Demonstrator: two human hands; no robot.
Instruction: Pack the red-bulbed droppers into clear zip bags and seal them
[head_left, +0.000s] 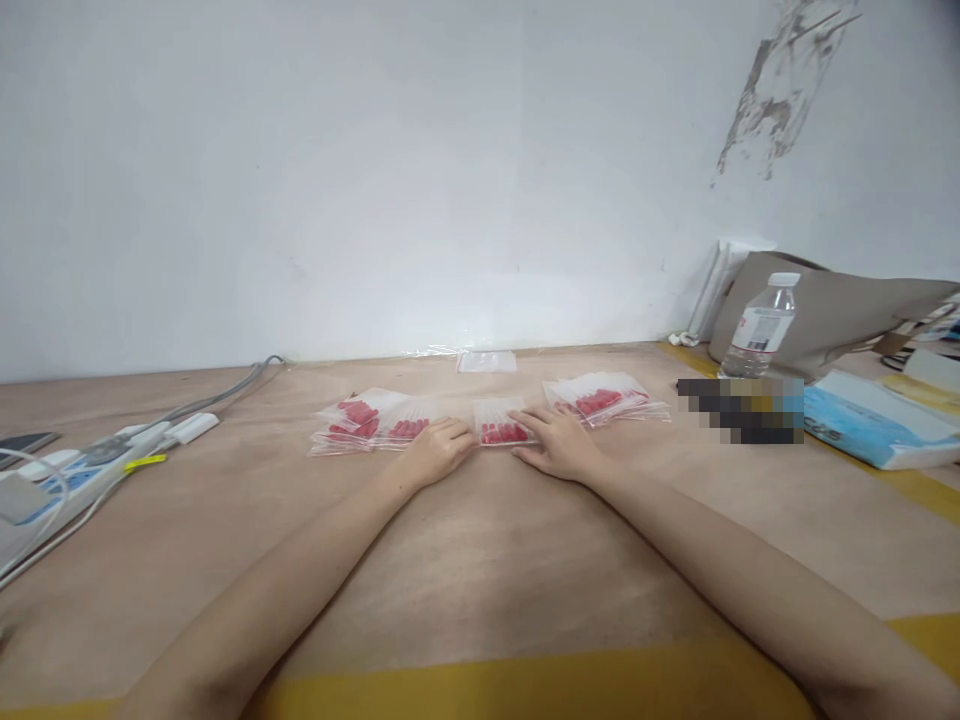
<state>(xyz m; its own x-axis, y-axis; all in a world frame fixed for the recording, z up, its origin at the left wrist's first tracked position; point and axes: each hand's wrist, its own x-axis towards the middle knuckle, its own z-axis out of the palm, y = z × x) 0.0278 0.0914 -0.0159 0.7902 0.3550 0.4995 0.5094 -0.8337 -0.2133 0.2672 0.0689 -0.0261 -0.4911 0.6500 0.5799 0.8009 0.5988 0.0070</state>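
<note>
- Far left edge: dark phone (26,442) lying flat, partly cut off by the frame.
- Left of the table (480,560): white power strip (112,450) with a yellow tag, grey and white cables trailing off toward the wall. Well apart from the hands.
- Left of centre: fanned stack of clear zip bags (360,422), each with small red pieces inside. Overlapping, flat on the wood.
- Left hand (439,452): palm down, fingers loosely curled, fingertips resting on the near edge of the bags just left of the middle bag. No clear pinch visible; whether anything is gripped cannot be told.
- Between the hands: single middle bag (504,428), flat, red pieces gathered along its lower edge, touched from both sides.
- Handling, judged: very light, limp film, slick against its neighbours, likely to slide rather than lift if pushed. Contents loose, shifting to the low side when tipped. Not fragile. Best taken at a bare corner or along the zip strip, thumb under and finger over, away from the lumpy red part.
- Right hand (555,445): palm down, fingers spread flat, tips on the right edge of the middle bag. Open, pressing rather than pinching.
- Behind, near the wall: one empty clear bag (486,361), apart from the rest.
- Right of centre: second fan of filled bags (607,400), just beyond the right hand.
- Further right: water bottle (761,325), upright, capped; grey paper bag (840,305) behind it; blue and white tissue pack (874,420) lying flat.
</note>
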